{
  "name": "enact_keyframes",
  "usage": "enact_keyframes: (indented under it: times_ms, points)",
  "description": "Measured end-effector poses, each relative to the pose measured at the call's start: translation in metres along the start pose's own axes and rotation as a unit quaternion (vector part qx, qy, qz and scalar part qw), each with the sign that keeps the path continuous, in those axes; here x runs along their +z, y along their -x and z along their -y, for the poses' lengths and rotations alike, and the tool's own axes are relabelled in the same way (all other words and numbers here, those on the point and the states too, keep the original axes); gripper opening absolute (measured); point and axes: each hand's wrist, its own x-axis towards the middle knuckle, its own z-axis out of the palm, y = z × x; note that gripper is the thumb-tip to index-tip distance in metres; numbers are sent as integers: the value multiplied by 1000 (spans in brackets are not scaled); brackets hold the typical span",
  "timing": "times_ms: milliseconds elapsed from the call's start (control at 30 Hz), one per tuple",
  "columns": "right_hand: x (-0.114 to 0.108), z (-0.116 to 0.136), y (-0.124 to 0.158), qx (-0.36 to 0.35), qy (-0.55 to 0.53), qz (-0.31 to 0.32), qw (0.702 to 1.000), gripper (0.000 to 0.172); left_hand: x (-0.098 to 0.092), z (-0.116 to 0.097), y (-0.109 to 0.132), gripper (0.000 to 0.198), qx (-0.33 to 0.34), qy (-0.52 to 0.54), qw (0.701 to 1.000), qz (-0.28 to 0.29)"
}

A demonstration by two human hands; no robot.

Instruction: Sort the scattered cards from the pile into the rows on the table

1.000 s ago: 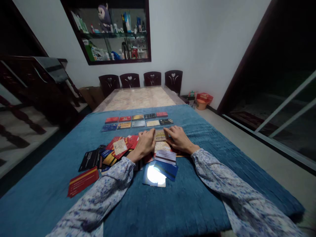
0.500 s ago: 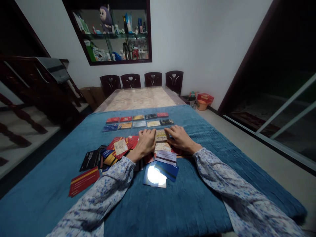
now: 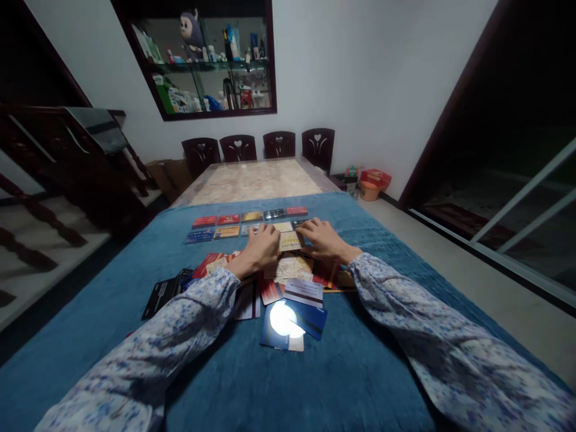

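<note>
left hand (image 3: pixel 261 247) + right hand (image 3: pixel 324 239): pinching pale card (image 3: pixel 289 241) between them | card pile (image 3: pixel 290 268): near side | card rows (image 3: pixel 227 232): far side

Worktop (image 3: pixel 252 183), its pale marbled surface visible at the far end, its nearer part covered by a blue cloth (image 3: pixel 288 393). On the cloth: far row of cards (image 3: pixel 252 216); second row of cards (image 3: pixel 227 232), partly hidden, just nearer; heap of overlapping cards (image 3: pixel 292 267) at centre; black cards (image 3: pixel 161 296) to its left; blue cards (image 3: pixel 273 339), glare-lit, at its near side.
</note>
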Motion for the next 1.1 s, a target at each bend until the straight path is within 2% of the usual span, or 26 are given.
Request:
enact_keyframes:
  times_ms: [300, 567, 867, 1100]
  points:
    - [-12, -7, -35, 3, -6, 28, 1000, 26, -1, 26, -30, 21, -12, -1, 1000, 18]
    - [-6, -14, -66, 20, -10, 54, 998, 30, 4, 42, -51, 16, -29, 20, 999, 33]
    - [6, -25, -91, 30, -19, 80, 996, 31, 29, 57, -78, 17, -46, 54, 996, 45]
    - [16, -29, -100, 32, -27, 102, 994, 27, 37, 65, -86, 9, -50, 69, 994, 66]
